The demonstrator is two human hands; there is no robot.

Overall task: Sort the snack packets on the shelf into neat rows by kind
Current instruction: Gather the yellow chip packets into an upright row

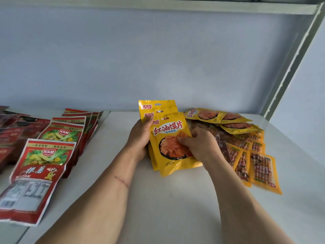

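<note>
A stack of three yellow snack packets [168,138] stands tilted on the white shelf [167,199] in the middle. My left hand [140,136] grips the stack's left edge, thumb on the front. My right hand [198,143] pinches the front packet at its right side. More yellow packets of the same kind [205,115] lie flat behind on the right. A row of red-and-green packets [40,171] runs along the left, overlapping front to back.
Yellow sausage-print packets [262,169] lie spread at the right, partly under my right wrist. Dark red packets [10,136] sit at the far left edge. A shelf upright [288,67] rises at the right, the back wall [158,59] behind, another shelf board above.
</note>
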